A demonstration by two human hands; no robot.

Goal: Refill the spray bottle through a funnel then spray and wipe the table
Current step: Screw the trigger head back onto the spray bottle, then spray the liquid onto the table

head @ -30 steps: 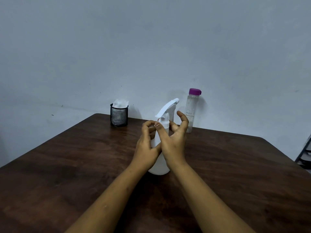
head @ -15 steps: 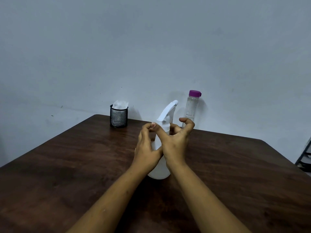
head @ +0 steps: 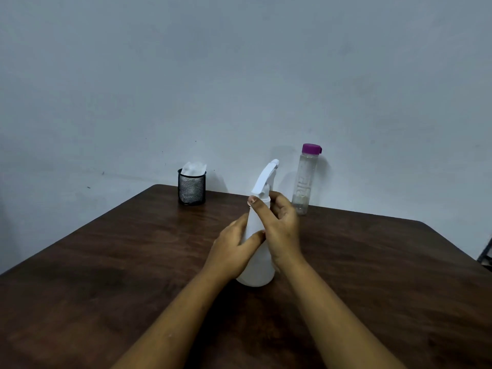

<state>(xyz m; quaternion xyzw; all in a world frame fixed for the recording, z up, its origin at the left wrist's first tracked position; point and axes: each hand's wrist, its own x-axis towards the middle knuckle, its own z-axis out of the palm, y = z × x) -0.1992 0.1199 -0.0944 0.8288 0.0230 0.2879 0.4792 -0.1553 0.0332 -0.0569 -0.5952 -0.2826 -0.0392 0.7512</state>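
A white spray bottle [head: 257, 272] with a white trigger head [head: 266, 175] stands upright in the middle of the dark wooden table [head: 106, 262]. My left hand [head: 234, 249] wraps around the bottle's body from the left. My right hand [head: 279, 222] grips the neck just under the trigger head, thumb across the front. Behind and to the right, a clear water bottle [head: 303, 182] with a purple cap stands near the wall. No funnel is in view.
A black mesh cup [head: 191, 189] holding white tissue or cloth stands at the table's back left corner. A plain wall runs right behind the table. A dark metal object [head: 486, 251] shows at the right edge.
My left hand has slid down from the neck to the bottle's body. My right hand's fingers have closed around the neck. The view has shifted slightly.
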